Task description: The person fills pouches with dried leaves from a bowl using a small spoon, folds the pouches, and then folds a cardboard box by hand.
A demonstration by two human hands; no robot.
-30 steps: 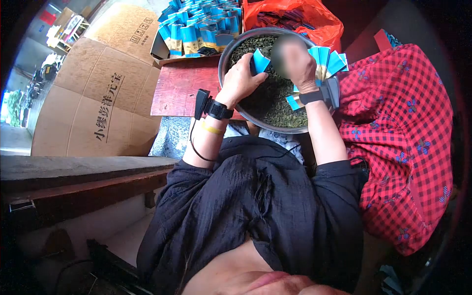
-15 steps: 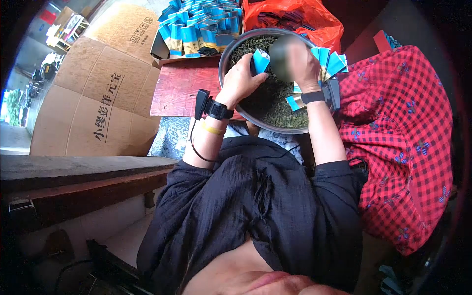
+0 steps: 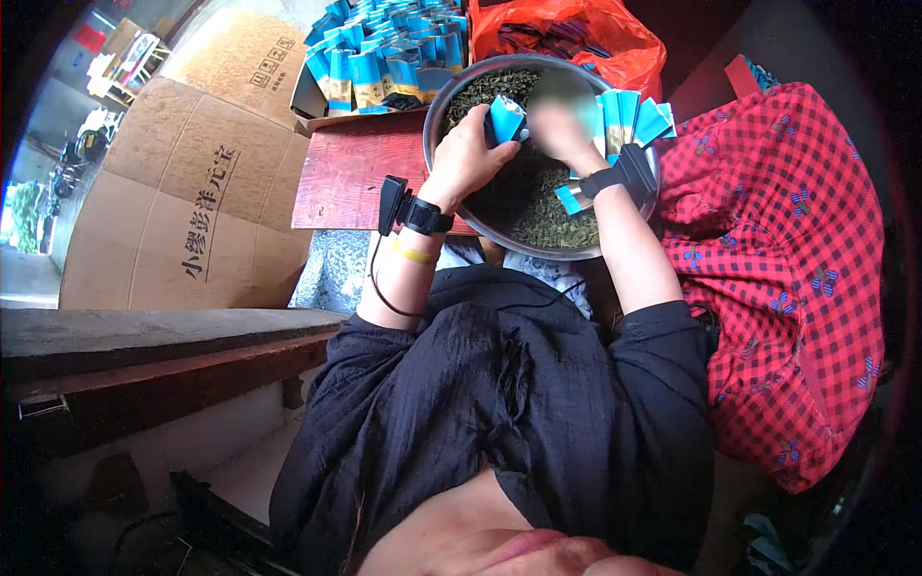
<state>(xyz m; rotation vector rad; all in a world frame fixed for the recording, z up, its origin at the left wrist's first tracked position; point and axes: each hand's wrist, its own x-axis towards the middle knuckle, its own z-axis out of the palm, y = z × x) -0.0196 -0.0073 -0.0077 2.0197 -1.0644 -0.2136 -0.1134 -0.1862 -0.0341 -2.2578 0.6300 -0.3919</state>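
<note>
A large metal basin (image 3: 480, 227) holds dark green dried leaves (image 3: 552, 223). Over its left part, my left hand (image 3: 468, 158) is wrapped round a small blue packet (image 3: 506, 118), whose top faces up and looks open. My right hand (image 3: 567, 134) is over the leaves, just right of that packet; a blur covers its fingers, so what they hold cannot be made out. Several blue and gold packets (image 3: 629, 120) lie fanned out at the basin's right rim, and another packet (image 3: 569, 200) rests on the leaves below my right wrist.
Behind the basin, a box of many blue packets (image 3: 384, 62) stands beside a red plastic bag (image 3: 629, 43) with dark red packets. A red board (image 3: 346, 173) lies left of the basin. Cardboard (image 3: 182, 192) stands further left; red checkered cloth (image 3: 768, 250) lies right.
My right hand has moved left and slightly down, closer to the packet in my left hand. That packet's top has opened wider. My left hand has hardly moved.
</note>
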